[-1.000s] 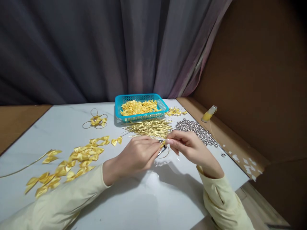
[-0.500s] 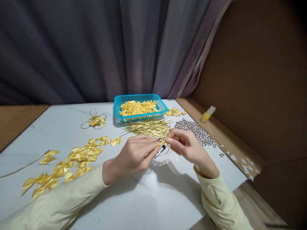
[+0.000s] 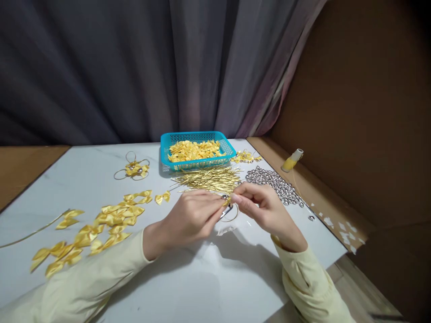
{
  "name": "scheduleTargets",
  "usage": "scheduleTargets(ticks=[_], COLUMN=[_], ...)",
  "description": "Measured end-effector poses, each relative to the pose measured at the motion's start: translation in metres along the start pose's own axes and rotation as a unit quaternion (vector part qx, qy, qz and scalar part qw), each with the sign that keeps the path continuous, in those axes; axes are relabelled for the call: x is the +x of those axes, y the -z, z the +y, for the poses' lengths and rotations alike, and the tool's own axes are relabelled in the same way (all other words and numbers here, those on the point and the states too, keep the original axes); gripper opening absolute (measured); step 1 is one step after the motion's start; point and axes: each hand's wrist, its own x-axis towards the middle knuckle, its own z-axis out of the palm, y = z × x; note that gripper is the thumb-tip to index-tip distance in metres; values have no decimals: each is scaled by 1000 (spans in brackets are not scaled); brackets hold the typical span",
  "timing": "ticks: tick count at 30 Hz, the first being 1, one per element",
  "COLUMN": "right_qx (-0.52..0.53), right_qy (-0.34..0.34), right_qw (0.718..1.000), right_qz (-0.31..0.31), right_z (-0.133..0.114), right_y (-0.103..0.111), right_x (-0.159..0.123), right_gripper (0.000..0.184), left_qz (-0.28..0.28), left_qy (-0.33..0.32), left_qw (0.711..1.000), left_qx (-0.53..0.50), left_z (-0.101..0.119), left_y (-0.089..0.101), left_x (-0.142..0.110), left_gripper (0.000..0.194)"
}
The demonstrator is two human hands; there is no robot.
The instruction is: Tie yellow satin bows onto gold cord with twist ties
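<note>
My left hand [image 3: 193, 213] and my right hand [image 3: 261, 204] meet above the middle of the table, both closed in a pinch. Between their fingertips is a small yellow ribbon bow [image 3: 228, 200] with a silver bead [image 3: 225, 196] at its left. A thin gold wire loop [image 3: 232, 215] hangs below the bow, partly hidden by the fingers. Under the hands, a dark-tipped tool [image 3: 226, 211] shows only in part, beside a bit of clear plastic [image 3: 226, 229]. Just beyond the fingers lies a heap of gold wire stems [image 3: 210, 178].
A blue basket [image 3: 164, 150] of yellow bows stands at the back. Silver beads [image 3: 271, 184] are piled at the right, near a yellow thread spool [image 3: 291, 160]. Loose bows [image 3: 112, 215] spread at the left; a looped bow piece [image 3: 135, 169] lies behind them. Cardboard [image 3: 350, 112] walls the right side.
Both hands stay almost in place, pinching the bow. The bow and its wire loop have turned slightly between the fingertips, and the tool beneath is more covered.
</note>
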Motion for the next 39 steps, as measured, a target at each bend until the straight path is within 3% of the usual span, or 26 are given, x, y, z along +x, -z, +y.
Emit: scheduleTargets(ticks=[5, 10, 15, 20, 26, 31, 37, 39], right_qx=[86, 80, 50, -60, -168, -210, -230, -235], right_qy=[-89, -103, -73, 25, 115, 134, 138, 127], right_qw=[992, 991, 995, 994, 977, 968, 963, 963], right_qz=[22, 28, 42, 88, 59, 10, 15, 16], right_z=[8, 7, 8, 0, -4, -3, 1, 4], right_y=[-1, 0, -1, -5, -10, -10, -7, -6], right_x=[5, 6, 5, -1, -7, -8, -4, -3], right_gripper=[20, 21, 20, 18, 13, 14, 12, 12], left_qz=[13, 43, 82, 65, 46, 42, -81, -94], left_qy=[-84, -83, 26, 171, 227, 151, 19, -25], left_qw=[996, 996, 995, 980, 970, 987, 997, 995], left_qx=[22, -3, -58, -72, -73, -28, 5, 8], left_z=[2, 2, 6, 11, 11, 6, 5, 6], left_y=[2, 3, 6, 15, 17, 8, 5, 6], left_x=[1, 0, 5, 11, 11, 5, 3, 3], left_gripper=[13, 11, 9, 14, 22, 25, 26, 25])
